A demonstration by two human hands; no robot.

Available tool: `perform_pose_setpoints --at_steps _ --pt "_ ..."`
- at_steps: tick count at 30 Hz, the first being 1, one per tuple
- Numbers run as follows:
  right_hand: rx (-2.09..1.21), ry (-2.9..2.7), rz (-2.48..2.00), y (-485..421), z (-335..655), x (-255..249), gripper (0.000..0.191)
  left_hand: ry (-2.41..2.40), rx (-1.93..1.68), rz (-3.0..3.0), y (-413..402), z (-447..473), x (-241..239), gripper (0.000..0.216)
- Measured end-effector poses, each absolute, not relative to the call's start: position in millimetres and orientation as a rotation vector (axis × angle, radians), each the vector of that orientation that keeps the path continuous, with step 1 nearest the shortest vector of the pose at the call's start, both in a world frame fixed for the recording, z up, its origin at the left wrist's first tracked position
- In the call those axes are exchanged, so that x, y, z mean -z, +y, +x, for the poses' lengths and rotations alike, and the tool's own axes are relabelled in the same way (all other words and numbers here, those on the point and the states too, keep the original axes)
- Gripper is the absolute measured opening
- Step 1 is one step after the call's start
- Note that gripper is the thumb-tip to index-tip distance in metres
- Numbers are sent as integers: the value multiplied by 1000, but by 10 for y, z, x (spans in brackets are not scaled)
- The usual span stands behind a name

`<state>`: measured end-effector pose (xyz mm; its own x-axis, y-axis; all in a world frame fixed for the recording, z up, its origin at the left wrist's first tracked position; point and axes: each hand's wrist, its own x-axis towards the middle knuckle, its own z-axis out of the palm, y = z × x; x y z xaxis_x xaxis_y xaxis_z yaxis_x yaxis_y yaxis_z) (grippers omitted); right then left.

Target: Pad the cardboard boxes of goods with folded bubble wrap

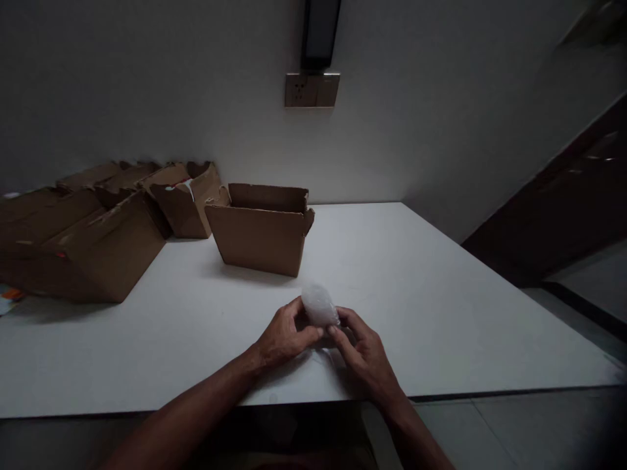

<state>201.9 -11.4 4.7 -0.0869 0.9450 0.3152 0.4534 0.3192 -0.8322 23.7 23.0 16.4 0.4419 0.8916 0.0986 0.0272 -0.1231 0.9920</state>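
Observation:
Both of my hands meet over the near edge of a white table [441, 307]. Between them is a small white bundle [319, 304] that looks like bubble wrap around something I cannot make out. My left hand [283, 336] pinches its left side with closed fingers. From the right, my right hand [365, 352] grips the bundle, fingertips pressed to its lower end. An open brown cardboard box [259, 232] stands upright a short way behind the bundle, its inside hidden from here.
Several more open cardboard boxes [98, 241] lie and stand along the left and back left of the table against the wall. A wall socket [312, 89] sits above. A dark door [563, 209] and tiled floor are to the right, past the table's edge.

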Motion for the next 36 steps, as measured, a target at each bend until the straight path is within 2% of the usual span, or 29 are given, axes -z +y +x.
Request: perform_pose_setpoints --at_steps 5,13,17,23,25,30,36 --pt "-602 -1788 -1282 -58 2065 107 30 864 -993 1593 241 213 -145 35" --pt "-635 -1819 -1217 -202 2128 -67 65 926 -997 1832 181 266 -126 38" --pt "-771 -1785 -1192 -191 1993 -72 61 874 -954 1850 154 274 -106 46" --pt "-814 -1819 -1159 -131 2017 -144 68 847 -952 1801 187 276 -89 41" --pt "-788 -1887 -1131 -110 2074 -208 63 836 -941 1807 197 280 -79 35" --pt "-658 -2025 -1069 -60 2166 -357 32 761 -891 1730 193 262 -78 31" --pt "-616 -1990 -1187 -12 2186 -494 26 796 -819 1755 206 203 -144 36"
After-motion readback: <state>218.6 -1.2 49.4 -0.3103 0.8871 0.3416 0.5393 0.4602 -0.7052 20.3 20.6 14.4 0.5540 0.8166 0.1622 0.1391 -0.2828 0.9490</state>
